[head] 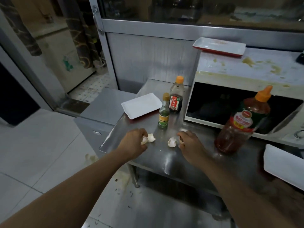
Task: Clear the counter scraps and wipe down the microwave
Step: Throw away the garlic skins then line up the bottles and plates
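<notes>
Pale eggshell pieces lie on the steel counter (164,162). My left hand (134,142) is curled around one eggshell piece (144,140), and a second shell (151,137) rests just right of its fingers. My right hand (189,143) pinches a brownish shell bit (181,139) at its fingertips, with a white shell half (171,142) lying directly to its left. The white microwave (246,76) stands at the back right; its top carries yellow-brown stains (248,61).
A small green bottle (164,112) and a dark sauce bottle (176,96) stand behind the shells. A big red-orange bottle (241,122) stands before the microwave door. White trays sit on the counter's left (141,105), on the microwave (218,46) and at the right edge (284,165). Scraps litter the floor (90,157).
</notes>
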Tool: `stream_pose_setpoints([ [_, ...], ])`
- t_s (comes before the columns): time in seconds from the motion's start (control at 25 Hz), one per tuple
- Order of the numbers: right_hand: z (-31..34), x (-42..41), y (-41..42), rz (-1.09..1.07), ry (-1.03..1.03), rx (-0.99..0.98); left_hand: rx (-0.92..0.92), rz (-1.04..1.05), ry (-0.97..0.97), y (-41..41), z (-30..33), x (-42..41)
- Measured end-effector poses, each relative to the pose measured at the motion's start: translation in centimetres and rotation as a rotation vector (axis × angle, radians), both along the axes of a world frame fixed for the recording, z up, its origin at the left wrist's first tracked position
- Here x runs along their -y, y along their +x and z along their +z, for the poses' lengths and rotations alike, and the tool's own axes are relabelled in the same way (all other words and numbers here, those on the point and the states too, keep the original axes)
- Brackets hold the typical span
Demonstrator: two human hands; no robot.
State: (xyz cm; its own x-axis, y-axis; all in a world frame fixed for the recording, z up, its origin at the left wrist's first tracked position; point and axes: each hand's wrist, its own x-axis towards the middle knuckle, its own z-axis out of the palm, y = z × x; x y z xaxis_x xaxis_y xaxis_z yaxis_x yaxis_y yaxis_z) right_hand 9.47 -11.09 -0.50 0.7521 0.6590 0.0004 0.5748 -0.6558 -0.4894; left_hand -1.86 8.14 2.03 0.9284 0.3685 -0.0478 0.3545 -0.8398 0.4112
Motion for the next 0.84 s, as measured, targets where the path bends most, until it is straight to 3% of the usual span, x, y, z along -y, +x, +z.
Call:
stream_pose_setpoints([
  [0.32,-5.2,-4.1,1.3,-0.124,-0.018,-0.013,0.032,-0.139,-0.095,2.4,-3.8,-4.1],
  [0.64,-9.0,-5.2,2.2,-0.099,-0.009,0.028,0.019,-0.129,-0.127,4.8,-6.4,-4.3],
  [0.84,-9.8,-4.7,2.4,-0.044,-0.108,0.106,0.042,-0.071,-0.116,5.6,-7.1,-4.0],
])
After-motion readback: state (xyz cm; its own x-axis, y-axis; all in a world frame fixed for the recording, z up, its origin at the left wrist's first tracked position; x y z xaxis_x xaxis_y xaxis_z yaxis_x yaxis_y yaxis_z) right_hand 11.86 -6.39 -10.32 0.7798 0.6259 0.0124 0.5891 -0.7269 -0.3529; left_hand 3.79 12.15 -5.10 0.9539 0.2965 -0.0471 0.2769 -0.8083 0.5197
